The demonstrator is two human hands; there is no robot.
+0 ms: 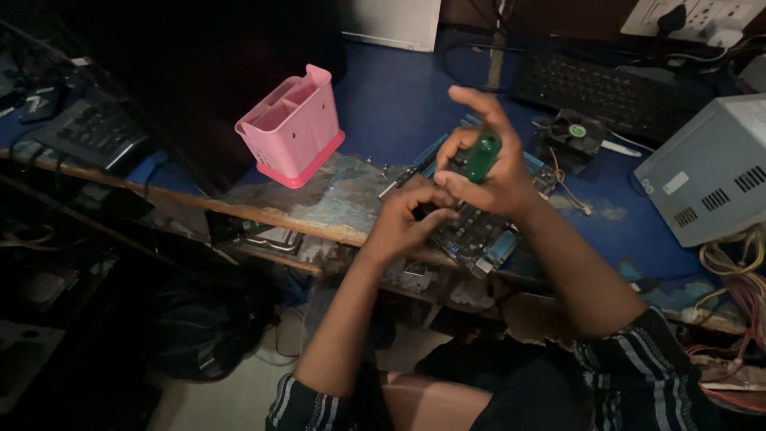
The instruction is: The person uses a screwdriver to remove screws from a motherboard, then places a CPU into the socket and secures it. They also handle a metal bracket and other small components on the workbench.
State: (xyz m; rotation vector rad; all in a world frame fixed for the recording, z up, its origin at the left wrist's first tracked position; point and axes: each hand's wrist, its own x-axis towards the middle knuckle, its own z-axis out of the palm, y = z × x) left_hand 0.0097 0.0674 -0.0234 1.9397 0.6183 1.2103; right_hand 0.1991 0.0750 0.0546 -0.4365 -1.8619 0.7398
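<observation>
Pink holder (295, 128): plastic, divided into compartments, standing upright on the desk to the left of the circuit board; what lies in it cannot be made out in the dim light.

Circuit board (479, 231): blue, flat on the desk at its front edge, under both hands.

Screwdriver (481, 156): green handle, above the circuit board. Right hand (487, 172) wrapped around the handle, thumb and lower fingers closed on it, index finger stretched up and free. Left hand (407, 215) curled just below it, fingertips pinched together over the board, possibly on a small part.

Desk (399, 96): blue top, worn and peeling near the front edge.

Black keyboard (606, 92): behind the circuit board. Small fan (576, 132): just right of the board. Grey metal box (710, 172): vented, with a pale rectangular label on its side, far right of the board. White socket strip (702, 16): on the wall beyond the keyboard.
</observation>
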